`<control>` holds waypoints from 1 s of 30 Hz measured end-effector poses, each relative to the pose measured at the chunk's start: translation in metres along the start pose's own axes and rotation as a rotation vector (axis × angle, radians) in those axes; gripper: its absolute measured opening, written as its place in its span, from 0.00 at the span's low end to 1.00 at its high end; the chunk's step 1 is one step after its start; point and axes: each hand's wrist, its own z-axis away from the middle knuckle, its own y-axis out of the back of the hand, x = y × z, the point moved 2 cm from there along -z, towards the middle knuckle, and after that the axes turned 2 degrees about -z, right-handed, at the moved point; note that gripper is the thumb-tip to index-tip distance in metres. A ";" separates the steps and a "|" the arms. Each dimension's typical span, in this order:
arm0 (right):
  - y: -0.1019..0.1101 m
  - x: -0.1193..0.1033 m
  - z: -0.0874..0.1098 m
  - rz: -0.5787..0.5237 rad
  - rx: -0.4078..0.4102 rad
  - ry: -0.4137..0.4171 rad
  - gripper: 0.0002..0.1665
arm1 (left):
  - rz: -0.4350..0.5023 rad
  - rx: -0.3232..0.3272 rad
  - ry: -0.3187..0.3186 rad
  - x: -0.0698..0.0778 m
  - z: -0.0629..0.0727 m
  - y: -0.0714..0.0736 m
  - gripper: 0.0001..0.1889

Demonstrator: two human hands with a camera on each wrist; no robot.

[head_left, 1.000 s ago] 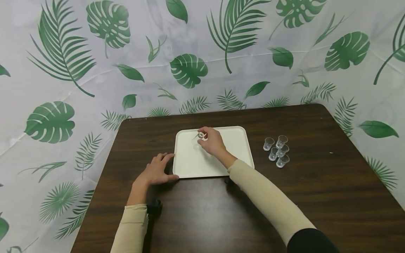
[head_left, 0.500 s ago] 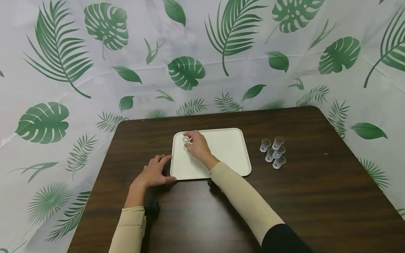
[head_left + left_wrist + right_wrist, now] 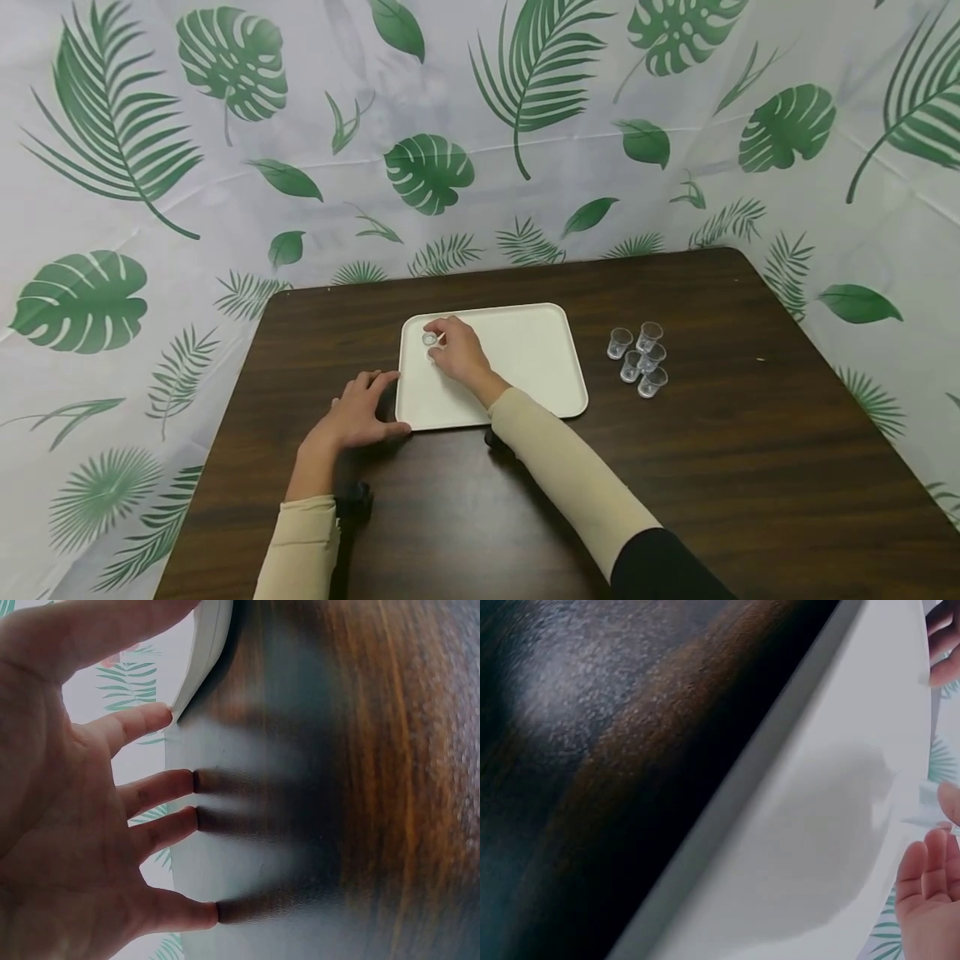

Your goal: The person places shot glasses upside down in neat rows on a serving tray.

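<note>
Fingers of my right hand (image 3: 459, 357) are pinching a small clear cup (image 3: 430, 339) just above the white tray (image 3: 525, 367), near its far left corner. I am judging a level, gentle descent best, releasing only once it is resting flat. My left hand (image 3: 358, 412) is lying spread on the table (image 3: 675, 467), fingertips bracing the tray's near edge. Five cups (image 3: 639, 360) are standing well apart, rightward.

We see the head view bright, even, sharp; soft glare on the tabletop (image 3: 675, 467). Both wrist views are blurry, dim, out of focus.
</note>
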 end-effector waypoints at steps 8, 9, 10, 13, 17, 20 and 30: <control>0.005 0.000 0.001 -0.005 -0.035 -0.010 0.24 | 0.004 -0.013 0.008 0.001 -0.001 -0.002 0.48; 0.006 0.000 0.001 -0.009 -0.035 -0.012 0.24 | 0.007 -0.014 0.004 0.001 -0.001 -0.002 0.48; 0.006 0.000 0.001 -0.010 -0.036 -0.013 0.23 | 0.009 -0.014 0.001 0.001 -0.002 -0.002 0.48; 0.007 0.001 -0.001 -0.014 -0.040 -0.002 0.23 | 0.004 -0.011 0.004 0.000 -0.002 -0.001 0.48; 0.006 0.000 -0.002 -0.023 -0.051 0.011 0.23 | -0.008 -0.005 0.005 -0.002 0.000 0.001 0.47; 0.007 0.000 -0.001 -0.028 -0.059 0.010 0.23 | -0.006 -0.007 0.002 -0.003 0.001 0.002 0.47; 0.015 0.013 0.003 -0.046 -0.053 0.008 0.24 | 0.013 -0.022 0.008 -0.001 0.000 0.000 0.48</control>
